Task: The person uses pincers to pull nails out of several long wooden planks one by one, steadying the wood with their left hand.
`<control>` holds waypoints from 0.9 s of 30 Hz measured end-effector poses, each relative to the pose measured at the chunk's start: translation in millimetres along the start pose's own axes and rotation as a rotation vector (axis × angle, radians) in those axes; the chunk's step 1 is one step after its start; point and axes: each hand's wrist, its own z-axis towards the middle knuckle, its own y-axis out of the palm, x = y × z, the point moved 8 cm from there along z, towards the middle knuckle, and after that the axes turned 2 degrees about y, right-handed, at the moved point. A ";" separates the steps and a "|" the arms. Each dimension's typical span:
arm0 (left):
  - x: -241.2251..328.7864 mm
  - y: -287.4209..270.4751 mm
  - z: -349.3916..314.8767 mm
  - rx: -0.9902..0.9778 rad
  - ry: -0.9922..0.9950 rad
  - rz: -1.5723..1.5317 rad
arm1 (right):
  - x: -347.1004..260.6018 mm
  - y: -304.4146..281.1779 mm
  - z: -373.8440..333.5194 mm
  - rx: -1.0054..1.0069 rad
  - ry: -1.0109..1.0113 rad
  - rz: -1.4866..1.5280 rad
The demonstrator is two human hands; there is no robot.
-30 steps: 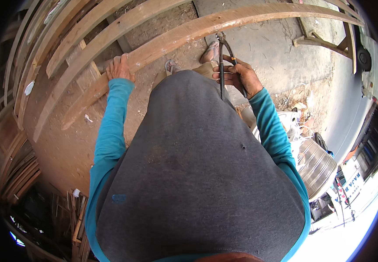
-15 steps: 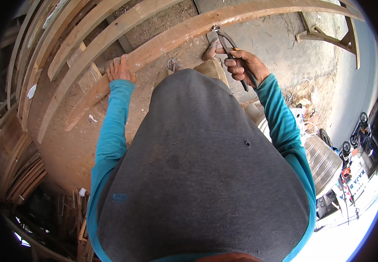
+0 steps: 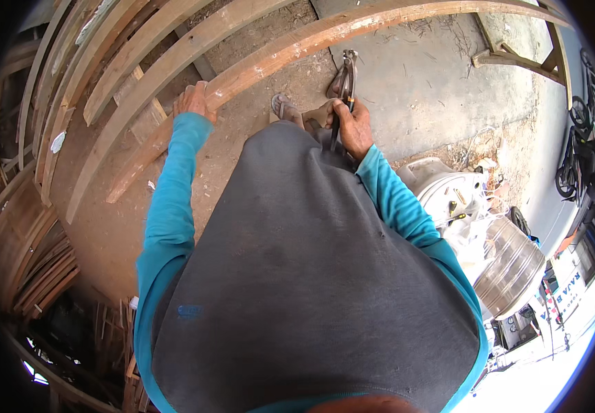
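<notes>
My left hand (image 3: pixel 194 103) is closed over a long wooden beam (image 3: pixel 263 65), which slants from the lower left up toward the far right. Its edge looks rough and marked with pale spots. In my right hand (image 3: pixel 355 129) is a pair of dark pincers (image 3: pixel 350 69), held by the handles with the jaws pointing away from me. The jaws are just below the beam and apart from it, over my sandalled right foot (image 3: pixel 335 84). Part of the handles is hidden by my fingers and shirt.
More curved wooden beams (image 3: pixel 132 103) lie side by side at the left, with stacked boards (image 3: pixel 44 272) below them. At the right stand a white bucket (image 3: pixel 442 180) with small tools on its top and a metal drum (image 3: pixel 507 268). A wooden frame (image 3: pixel 517 60) is at the far right.
My right hand has drawn the pincers back from the beam's edge and moved left and nearer to me. My left hand stays on the beam.
</notes>
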 end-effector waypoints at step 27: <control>9.6 7.6 -17.8 0.292 -0.060 0.057 | -83.5 -39.8 14.4 -0.293 0.377 -0.463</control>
